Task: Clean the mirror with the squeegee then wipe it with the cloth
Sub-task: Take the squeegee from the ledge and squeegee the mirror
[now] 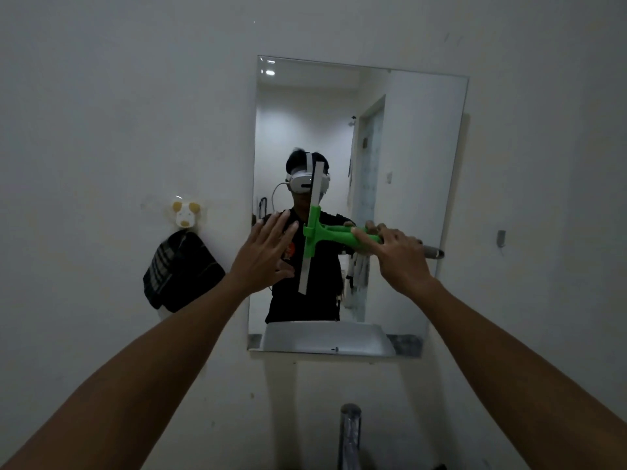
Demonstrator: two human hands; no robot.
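A frameless mirror (407, 137) hangs on the white wall. My right hand (400, 256) grips the handle of a green squeegee (325, 235), whose white blade stands nearly upright against the middle of the glass. Left of the blade, my left hand (263, 252) is held flat with fingers spread at the mirror's left edge, holding nothing. A dark striped cloth (181, 271) hangs on the wall to the left of the mirror, away from both hands.
A dog-shaped wall hook (185, 213) holds the cloth. A metal tap (349, 432) rises at the bottom centre below the mirror. A small fitting (501, 237) sits on the wall at the right. The mirror reflects a person and a sink.
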